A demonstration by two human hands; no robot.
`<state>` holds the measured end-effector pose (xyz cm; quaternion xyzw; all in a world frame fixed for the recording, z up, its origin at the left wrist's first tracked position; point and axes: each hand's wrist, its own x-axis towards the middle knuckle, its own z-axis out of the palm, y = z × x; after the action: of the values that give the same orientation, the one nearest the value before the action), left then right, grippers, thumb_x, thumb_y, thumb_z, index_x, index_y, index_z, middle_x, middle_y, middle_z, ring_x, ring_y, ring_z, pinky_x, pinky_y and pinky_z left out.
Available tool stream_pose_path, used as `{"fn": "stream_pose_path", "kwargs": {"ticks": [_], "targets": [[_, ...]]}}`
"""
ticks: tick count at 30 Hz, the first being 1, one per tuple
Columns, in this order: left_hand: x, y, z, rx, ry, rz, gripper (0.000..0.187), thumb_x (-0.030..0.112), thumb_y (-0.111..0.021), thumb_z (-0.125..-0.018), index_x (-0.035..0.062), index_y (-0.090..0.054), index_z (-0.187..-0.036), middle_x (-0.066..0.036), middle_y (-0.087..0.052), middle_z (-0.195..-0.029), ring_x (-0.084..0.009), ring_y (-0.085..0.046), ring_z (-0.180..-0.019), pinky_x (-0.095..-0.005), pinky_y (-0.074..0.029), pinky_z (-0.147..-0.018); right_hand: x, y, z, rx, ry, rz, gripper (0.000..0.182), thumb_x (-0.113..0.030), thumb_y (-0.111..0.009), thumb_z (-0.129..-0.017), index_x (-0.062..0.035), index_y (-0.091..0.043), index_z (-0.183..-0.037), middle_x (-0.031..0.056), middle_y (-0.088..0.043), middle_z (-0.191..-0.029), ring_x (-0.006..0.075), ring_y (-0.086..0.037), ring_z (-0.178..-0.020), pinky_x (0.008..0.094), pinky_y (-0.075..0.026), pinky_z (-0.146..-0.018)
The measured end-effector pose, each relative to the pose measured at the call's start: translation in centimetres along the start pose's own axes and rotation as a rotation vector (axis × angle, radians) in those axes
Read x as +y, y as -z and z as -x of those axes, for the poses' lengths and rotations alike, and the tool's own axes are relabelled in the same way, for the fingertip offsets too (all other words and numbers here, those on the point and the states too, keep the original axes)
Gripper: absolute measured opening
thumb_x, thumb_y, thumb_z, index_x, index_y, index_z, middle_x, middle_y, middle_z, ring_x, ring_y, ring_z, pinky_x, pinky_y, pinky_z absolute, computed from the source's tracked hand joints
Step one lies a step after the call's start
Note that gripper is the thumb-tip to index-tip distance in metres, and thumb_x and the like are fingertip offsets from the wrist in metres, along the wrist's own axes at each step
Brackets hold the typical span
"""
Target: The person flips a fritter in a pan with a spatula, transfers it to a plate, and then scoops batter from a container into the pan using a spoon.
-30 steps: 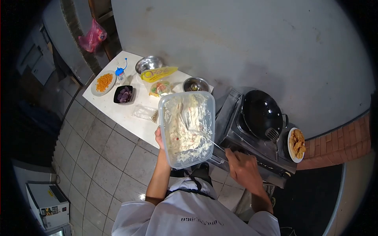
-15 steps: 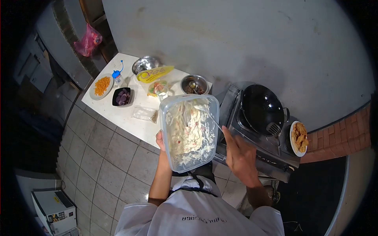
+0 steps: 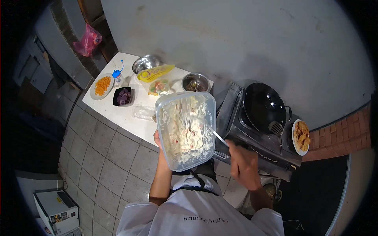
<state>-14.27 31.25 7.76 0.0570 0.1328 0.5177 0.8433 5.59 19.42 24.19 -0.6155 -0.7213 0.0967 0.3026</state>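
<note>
I have the left hand (image 3: 157,138) clamped on the left wall of the plastic tub (image 3: 165,151); fingers beneath are hidden. The tub is held up between table (image 3: 145,128) and stove (image 3: 254,142), tilted, its opening facing the camera.

Right hand (image 3: 245,163): fingers closed together on the handle of a utensil (image 3: 221,139), which crosses the tub's right rim. Its working end is in the pale, lumpy mixture (image 3: 191,141), shape unclear.

Step in hand, my reading: working the mixture. Any further stroke calls for a steady left hold.

Far side: metal bowl (image 3: 195,74). Right: black wok (image 3: 264,118) with a slotted spatula (image 3: 276,128) at its near edge.
</note>
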Motion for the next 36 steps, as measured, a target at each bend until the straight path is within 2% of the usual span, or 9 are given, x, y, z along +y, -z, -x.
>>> {"fn": "stream_pose_path", "kwargs": {"ticks": [4, 6, 7, 9, 11, 14, 23, 29, 36], "targets": [[-0.9, 1.2, -0.6, -0.093, 0.068, 0.067, 0.090, 0.049, -0.061, -0.075, 0.0023, -0.031, -0.146, -0.020, -0.040, -0.144, -0.0368, -0.047, -0.126, -0.0510, -0.043, -0.101, 1.4, -1.1, -2.6, 0.172, 0.062, 0.047, 0.031, 0.009, -0.052, -0.079, 0.0088, -0.059, -0.110, 0.0160, -0.057, -0.070, 0.0271, -0.056, -0.054, 0.0344, -0.043, -0.050], [-1.3, 2.2, -1.1, -0.219, 0.123, 0.255, 0.089, 0.047, -0.063, -0.074, 0.0017, -0.034, -0.144, -0.020, -0.043, -0.142, -0.0364, -0.049, -0.124, -0.0507, -0.044, -0.101, 1.3, -1.4, -2.8, 0.175, 0.062, 0.024, 0.029, 0.008, -0.054, -0.080, 0.0080, -0.060, -0.108, 0.0166, -0.059, -0.072, 0.0277, -0.058, -0.056, 0.0353, -0.043, -0.050], [-1.2, 2.1, -0.9, -0.219, 0.123, 0.252, 0.089, 0.047, -0.063, -0.074, 0.0017, -0.034, -0.144, -0.020, -0.043, -0.142, -0.0364, -0.049, -0.124, -0.0507, -0.044, -0.101, 1.3, -1.5, -2.5, 0.128, 0.059, 0.031, 0.031, 0.007, -0.056, -0.078, 0.0068, -0.059, -0.109, 0.0147, -0.058, -0.070, 0.0281, -0.058, -0.057, 0.0368, -0.044, -0.051], [-0.8, 2.0, -0.2, 0.064, -0.033, 0.051, 0.086, 0.045, -0.065, -0.073, 0.0008, -0.038, -0.141, -0.020, -0.046, -0.139, -0.0363, -0.050, -0.123, -0.0500, -0.042, -0.103, 1.2, -1.3, -1.5, 0.077, 0.062, 0.034, 0.032, 0.006, -0.058, -0.076, 0.0055, -0.059, -0.109, 0.0129, -0.056, -0.068, 0.0285, -0.059, -0.058, 0.0383, -0.045, -0.052], [-0.6, 2.3, 0.5, 0.059, -0.048, 0.050, 0.086, 0.045, -0.064, -0.073, 0.0009, -0.038, -0.141, -0.020, -0.046, -0.139, -0.0362, -0.050, -0.123, -0.0499, -0.042, -0.102, 0.9, -0.5, -0.2, -0.130, 0.068, 0.033, 0.031, 0.005, -0.060, -0.074, 0.0030, -0.060, -0.105, 0.0126, -0.059, -0.069, 0.0288, -0.060, -0.059, 0.0397, -0.046, -0.052], [0.5, 2.3, -0.1, 0.039, -0.062, 0.047, 0.085, 0.046, -0.063, -0.074, 0.0010, -0.038, -0.142, -0.020, -0.046, -0.139, -0.0360, -0.050, -0.123, -0.0498, -0.043, -0.102, 0.3, 0.1, 1.4, -0.213, 0.056, 0.066, 0.031, 0.005, -0.061, -0.071, 0.0015, -0.060, -0.102, 0.0121, -0.060, -0.071, 0.0284, -0.060, -0.059, 0.0395, -0.047, -0.052], [0.3, 2.3, 0.2, 0.006, -0.026, 0.035, 0.085, 0.049, -0.060, -0.075, 0.0015, -0.037, -0.142, -0.020, -0.046, -0.140, -0.0353, -0.050, -0.123, -0.0494, -0.043, -0.102, -0.5, 1.5, 0.0, 0.080, 0.101, 0.036, 0.029, 0.007, -0.057, -0.075, 0.0039, -0.062, -0.103, 0.0100, -0.052, -0.058, 0.0235, -0.053, -0.045, 0.0339, -0.041, -0.044], [0.3, 2.1, -0.1, -0.010, -0.043, 0.028, 0.085, 0.050, -0.057, -0.076, 0.0018, -0.037, -0.142, -0.019, -0.045, -0.140, -0.0349, -0.050, -0.123, -0.0491, -0.044, -0.101, -0.2, 1.8, 1.8, -0.022, 0.029, -0.135, 0.030, 0.010, -0.058, -0.073, 0.0035, -0.064, -0.101, 0.0110, -0.056, -0.058, 0.0235, -0.055, -0.044, 0.0328, -0.040, -0.043], [0.1, 2.1, 0.3, -0.037, -0.041, 0.023, 0.084, 0.052, -0.055, -0.078, 0.0022, -0.036, -0.143, -0.019, -0.045, -0.140, -0.0344, -0.050, -0.123, -0.0488, -0.044, -0.101, -0.6, 2.0, 2.7, -0.121, -0.032, -0.065, 0.032, 0.010, -0.059, -0.070, 0.0017, -0.064, -0.100, 0.0122, -0.060, -0.063, 0.0267, -0.058, -0.048, 0.0317, -0.044, -0.046]]}}
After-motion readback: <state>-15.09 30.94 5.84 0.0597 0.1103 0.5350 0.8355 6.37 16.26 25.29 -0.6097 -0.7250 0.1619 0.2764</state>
